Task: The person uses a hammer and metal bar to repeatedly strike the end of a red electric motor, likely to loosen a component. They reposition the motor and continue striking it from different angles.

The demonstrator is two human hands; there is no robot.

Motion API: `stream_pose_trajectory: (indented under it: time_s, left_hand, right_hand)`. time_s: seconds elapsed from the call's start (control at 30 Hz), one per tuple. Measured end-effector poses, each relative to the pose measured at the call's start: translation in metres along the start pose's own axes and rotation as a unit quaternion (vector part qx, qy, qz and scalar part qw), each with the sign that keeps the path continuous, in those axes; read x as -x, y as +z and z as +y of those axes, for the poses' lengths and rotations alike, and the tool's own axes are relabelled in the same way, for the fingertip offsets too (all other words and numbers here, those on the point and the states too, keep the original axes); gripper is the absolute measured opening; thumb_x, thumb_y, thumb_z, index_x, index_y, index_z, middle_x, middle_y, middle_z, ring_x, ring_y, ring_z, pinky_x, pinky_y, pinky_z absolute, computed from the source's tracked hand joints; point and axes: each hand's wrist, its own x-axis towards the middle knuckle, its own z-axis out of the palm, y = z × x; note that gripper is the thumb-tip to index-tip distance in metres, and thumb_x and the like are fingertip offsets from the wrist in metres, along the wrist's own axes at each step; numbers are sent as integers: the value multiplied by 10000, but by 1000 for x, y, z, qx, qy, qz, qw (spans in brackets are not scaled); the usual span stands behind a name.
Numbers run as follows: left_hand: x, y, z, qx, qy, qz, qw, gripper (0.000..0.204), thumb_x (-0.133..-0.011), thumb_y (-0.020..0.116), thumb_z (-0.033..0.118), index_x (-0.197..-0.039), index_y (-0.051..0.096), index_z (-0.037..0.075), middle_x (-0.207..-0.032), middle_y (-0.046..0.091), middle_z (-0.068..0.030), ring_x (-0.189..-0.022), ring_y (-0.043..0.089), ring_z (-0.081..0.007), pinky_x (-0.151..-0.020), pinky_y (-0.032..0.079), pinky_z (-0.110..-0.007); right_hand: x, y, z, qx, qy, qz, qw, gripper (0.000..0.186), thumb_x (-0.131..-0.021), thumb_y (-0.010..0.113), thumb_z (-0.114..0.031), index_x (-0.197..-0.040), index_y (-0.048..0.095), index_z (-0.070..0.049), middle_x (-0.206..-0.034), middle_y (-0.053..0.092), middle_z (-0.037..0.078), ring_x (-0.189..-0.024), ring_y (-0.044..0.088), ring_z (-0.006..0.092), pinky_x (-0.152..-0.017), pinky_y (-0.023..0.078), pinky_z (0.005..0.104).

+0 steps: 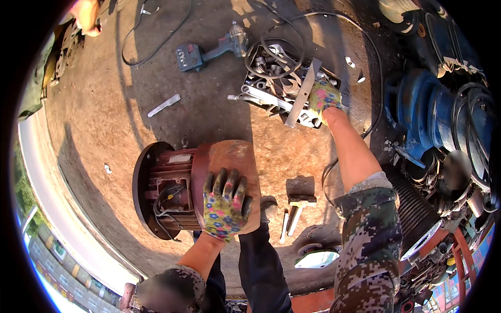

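Note:
A dark red electric motor (175, 185) lies on its side on the ground, with an open terminal box and loose wires. My left hand (225, 206), in a flowered glove with dark fingertips, rests with fingers spread on its rounded end cover (235, 156). Farther off to the right, my right hand (324, 98), gloved alike, reaches into a box of tools (252, 104) beside a flat metal bar with holes (303, 94). Its fingertips are hidden among the tools. Wrenches (265, 98) and sockets fill the box, and a black cable crosses over it.
A cordless impact wrench (214, 50) lies left of the box, near a flat metal strip (164, 105). A hammer (298, 208) lies right of the motor. Blue machinery (422, 109) and coiled cables line the right side. Another person's hand (86, 15) shows at the far left.

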Motion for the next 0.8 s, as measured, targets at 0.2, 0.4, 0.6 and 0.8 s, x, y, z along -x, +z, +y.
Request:
stream_pose_trajectory:
  time_s: [0.2,0.4,0.6,0.8]
  left_hand:
    - [-1,0,1,-13,8,1,1000,529,-884,690,243,-1356,602,21,-1422,569,-205,-1335,523,-448,-1156,365,-625]
    - [-3,-2,3,-23,17,11,1000,518,-895,678,229,-1360,596,17,-1416,576,-212,-1322,533,-451,-1145,373,-624]
    - [-1,1,3,-43,31,10,999,505,-932,659,211,-1390,578,12,-1450,564,-217,-1333,528,-461,-1154,372,-618]
    - [3,8,1,-66,55,13,996,497,-965,637,205,-1416,572,7,-1463,554,-234,-1349,518,-475,-1155,381,-601]
  right_hand:
    - [47,-27,0,15,-14,-55,998,319,-923,621,-193,-1190,745,-69,-1227,739,180,-1134,719,366,-974,577,461]
    - [182,4,-11,-148,89,-106,979,339,-815,714,-270,-1067,724,-44,-1055,721,217,-994,718,398,-873,586,463]
    - [268,81,-29,-204,129,-182,953,399,-795,790,-329,-1104,737,-81,-1099,685,217,-1041,697,399,-909,567,471]
    - [266,156,-58,-198,128,-123,964,224,-861,689,-237,-1029,761,-109,-1092,728,162,-1063,710,359,-885,571,467]
